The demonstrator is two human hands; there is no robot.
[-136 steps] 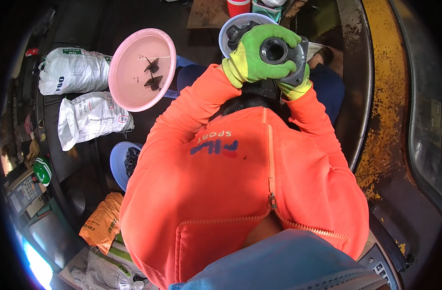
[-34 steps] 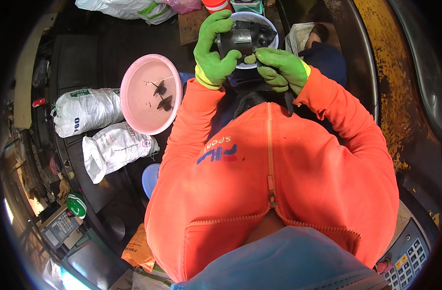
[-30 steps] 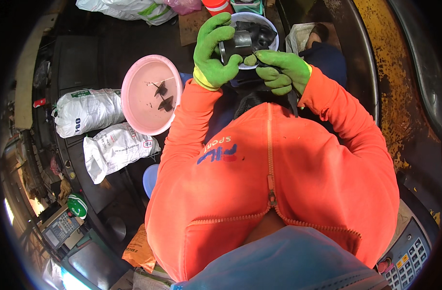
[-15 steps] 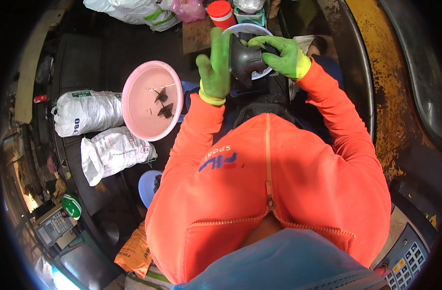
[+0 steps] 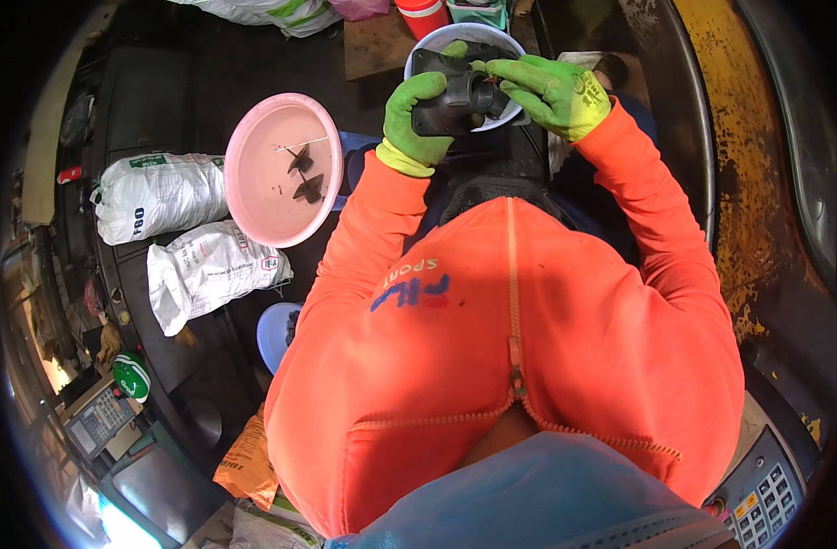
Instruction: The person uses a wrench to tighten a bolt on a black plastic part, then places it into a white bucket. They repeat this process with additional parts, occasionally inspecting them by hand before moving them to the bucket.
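In front of my chest, my left hand (image 5: 418, 117) in a green glove is closed around a black moulded part (image 5: 450, 99) with a flat, square-cornered flange and a short tubular neck. My right hand (image 5: 558, 93), gloved too, has its fingers drawn together against the neck's right side. The fingertips cover part of the neck, so any small piece between them is hidden. Just beyond and below the part stands a white-blue basin (image 5: 513, 41) with dark pieces in it.
A pink basin (image 5: 238, 174) to the left holds a few dark pieces. Beside it lie white sacks (image 5: 167, 197), with a blue basin (image 5: 274, 337) nearer me. A red container (image 5: 425, 16) stands at the back. A rusty yellow machine edge (image 5: 734, 183) runs along the right.
My left hand has gone from open, fingers raised, to gripping the black part. The part has turned so its neck faces right. My right hand has shifted slightly right along it.
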